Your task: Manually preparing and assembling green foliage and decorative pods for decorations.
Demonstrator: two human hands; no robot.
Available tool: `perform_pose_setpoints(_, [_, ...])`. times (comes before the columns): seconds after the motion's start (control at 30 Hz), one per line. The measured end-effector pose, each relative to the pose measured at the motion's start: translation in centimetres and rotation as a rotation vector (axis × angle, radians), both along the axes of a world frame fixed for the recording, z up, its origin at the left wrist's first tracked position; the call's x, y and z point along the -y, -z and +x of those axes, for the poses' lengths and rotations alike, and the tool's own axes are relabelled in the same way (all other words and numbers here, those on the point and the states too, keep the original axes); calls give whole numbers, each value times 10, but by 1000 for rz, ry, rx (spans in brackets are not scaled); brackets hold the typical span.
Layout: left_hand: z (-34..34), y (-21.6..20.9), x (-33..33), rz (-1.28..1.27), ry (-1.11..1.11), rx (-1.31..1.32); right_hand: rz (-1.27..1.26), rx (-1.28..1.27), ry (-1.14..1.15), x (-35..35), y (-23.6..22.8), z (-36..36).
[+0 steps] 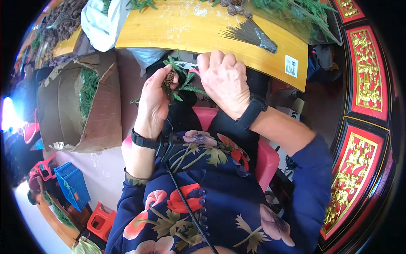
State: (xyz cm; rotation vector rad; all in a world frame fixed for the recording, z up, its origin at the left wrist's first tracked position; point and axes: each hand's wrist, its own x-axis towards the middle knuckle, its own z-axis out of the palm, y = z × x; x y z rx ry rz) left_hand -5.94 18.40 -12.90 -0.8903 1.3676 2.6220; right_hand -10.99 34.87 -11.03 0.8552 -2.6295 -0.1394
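Note:
Above my lap, my left hand [153, 98] pinches a small brown pine cone [169, 79] together with a green artificial pine sprig [189, 89], whose needled tips stick out past my fingers. My right hand [226, 82] is closed, back of the hand up, around a pair of pliers [185, 65] with red on the handles. The metal jaws point left and lie at the top of the sprig, close to my left fingertips. Whether they grip anything cannot be made out. Most of the handles are hidden under my right fingers.
Ahead is a yellow table [177, 29] bearing a fanned bundle of dark wires [256, 36], pine cones [237, 7] and greenery [292, 17]. A cardboard box [101, 122] of green sprigs stands at left, with a blue crate [72, 186] and red stool [101, 221] beyond. Carved red-gold panels [367, 70] line the right.

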Motion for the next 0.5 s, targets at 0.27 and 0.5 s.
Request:
perform_pose_setpoints(0.27, [5,-9,-1,-214,-121,-226,-55,111,-52,-1,-28,2])
perform_pose_setpoints(0.5, [9,-22,-4,-279,-100,-294,-359,631,-56,-18,-27,17])
